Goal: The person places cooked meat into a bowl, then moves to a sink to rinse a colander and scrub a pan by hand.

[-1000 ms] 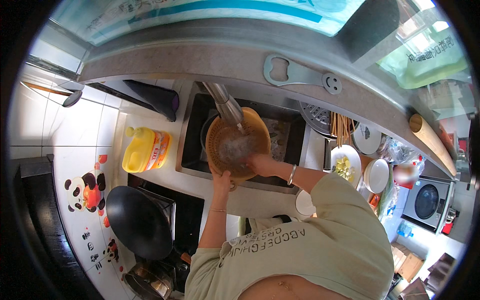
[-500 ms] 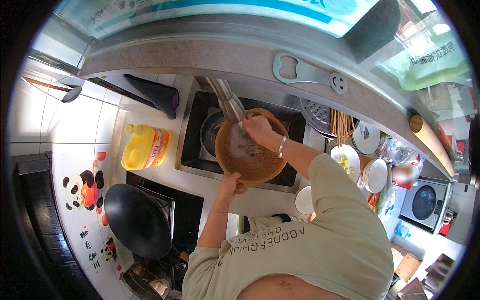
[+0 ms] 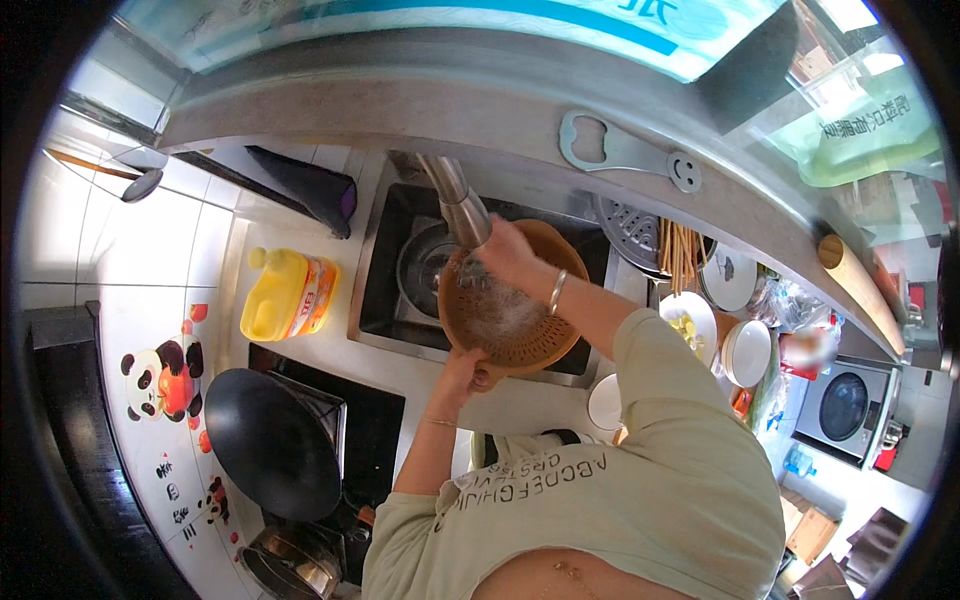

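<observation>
A brown plastic colander is held over the sink, tilted, with water splashing on its perforated inside. My left hand is closed round the handle at its near edge. My right hand, with a bangle at the wrist, is over the far part of the colander, right beside the end of the metal faucet. Its fingers are smeared and partly behind the faucet, so their grip cannot be made out. A dark round pan sits in the sink, partly under the colander.
A yellow jug stands left of the sink. Nearer, a black wok rests on the stove. To the right are chopsticks, a steamer plate and white bowls. A bottle opener lies on the ledge above.
My right hand has shifted slightly right and tucked further behind the faucet end. The colander has moved a little to the right, showing more of the pan. My left hand keeps its hold.
</observation>
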